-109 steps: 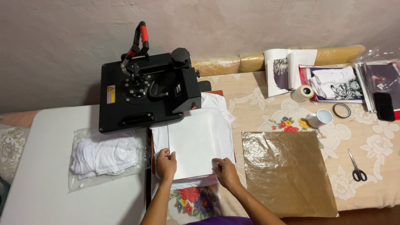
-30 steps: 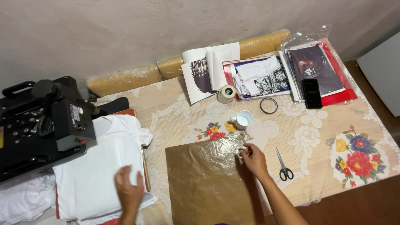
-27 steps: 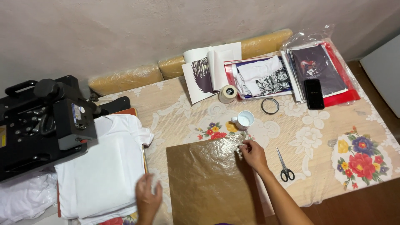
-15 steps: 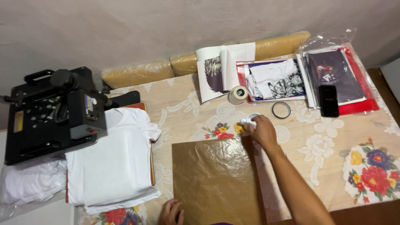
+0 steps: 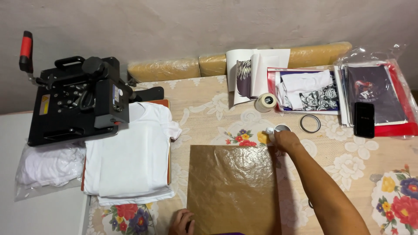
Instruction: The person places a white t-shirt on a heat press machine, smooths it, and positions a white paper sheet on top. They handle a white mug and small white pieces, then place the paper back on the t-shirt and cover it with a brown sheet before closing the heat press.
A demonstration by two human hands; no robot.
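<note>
Right hand [image 5: 285,140] has left the brown sheet [image 5: 233,187] and now closes its grip on the small tape roll [image 5: 278,129] just beyond it; left hand [image 5: 182,221] rests loosely at the sheet's near edge.

The brown sheet [image 5: 233,185] under the left hand [image 5: 182,221] looked like thin paper, a little glossy and crinkled. The small round tin [image 5: 278,129] at the right hand [image 5: 285,140] seemed to be shiny metal. The white shirt [image 5: 133,152] was soft matt cloth. The heat press [image 5: 78,102] was black matt metal. The tablecloth [image 5: 209,109] looked smooth, perhaps plastic.
</note>
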